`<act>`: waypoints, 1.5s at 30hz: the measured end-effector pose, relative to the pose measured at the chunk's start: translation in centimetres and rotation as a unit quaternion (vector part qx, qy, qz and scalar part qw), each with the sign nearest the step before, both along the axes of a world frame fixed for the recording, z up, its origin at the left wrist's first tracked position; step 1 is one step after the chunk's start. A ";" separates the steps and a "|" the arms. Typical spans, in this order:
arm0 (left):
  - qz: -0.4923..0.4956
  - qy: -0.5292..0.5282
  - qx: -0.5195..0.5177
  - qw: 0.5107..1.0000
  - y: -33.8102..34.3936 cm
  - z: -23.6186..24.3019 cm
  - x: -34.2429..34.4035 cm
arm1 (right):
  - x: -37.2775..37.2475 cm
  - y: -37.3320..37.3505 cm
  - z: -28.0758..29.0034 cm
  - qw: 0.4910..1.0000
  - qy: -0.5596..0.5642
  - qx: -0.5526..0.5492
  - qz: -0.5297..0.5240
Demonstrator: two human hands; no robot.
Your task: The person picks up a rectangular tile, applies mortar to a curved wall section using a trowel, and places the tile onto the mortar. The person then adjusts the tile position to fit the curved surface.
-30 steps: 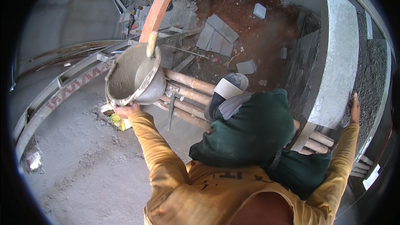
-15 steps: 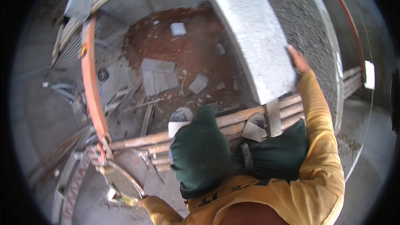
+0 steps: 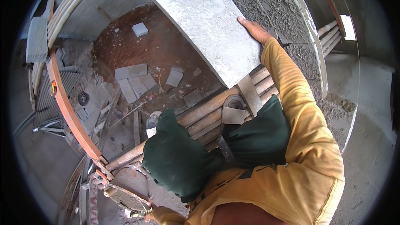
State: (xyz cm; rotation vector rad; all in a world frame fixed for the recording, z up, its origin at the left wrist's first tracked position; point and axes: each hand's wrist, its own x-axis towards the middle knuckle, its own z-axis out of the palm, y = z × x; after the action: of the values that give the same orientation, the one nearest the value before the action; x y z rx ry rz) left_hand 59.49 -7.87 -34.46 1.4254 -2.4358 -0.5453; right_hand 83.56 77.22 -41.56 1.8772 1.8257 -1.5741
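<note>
My right hand (image 3: 257, 31) rests on the edge of a long whitish plastered concrete slab (image 3: 204, 21), fingers stretched along it; its underside is hidden. Rough grey mortar (image 3: 266, 0) lies just beyond. At the lower left, my left hand (image 3: 150, 213) is at the end of the curved rim of a rounded, mortar-smeared container (image 3: 131, 181). Its fingers look closed, but what they hold is mostly hidden.
I am on bamboo poles (image 3: 204, 114) crossed by a short board (image 3: 249, 93). An orange beam (image 3: 68, 104) curves along the left. Below lie red soil (image 3: 121, 46), broken grey slabs (image 3: 133, 81) and loose timber.
The view has swung, so the slab and my right hand appear farther left and higher. My right hand stays at the slab's edge, and my left stays beside the container.
</note>
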 end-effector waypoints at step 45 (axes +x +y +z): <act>-0.372 -0.213 0.761 0.488 66.1 -10.6 13.0 | 12.0 -4.6 -0.1 0.996 0.048 -0.011 0.074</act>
State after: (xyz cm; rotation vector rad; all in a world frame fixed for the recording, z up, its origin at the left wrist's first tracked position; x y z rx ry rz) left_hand 72.48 58.26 -45.07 0.3590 -2.4879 -3.5190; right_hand 95.55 72.62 -41.66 1.6420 1.9285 -1.6516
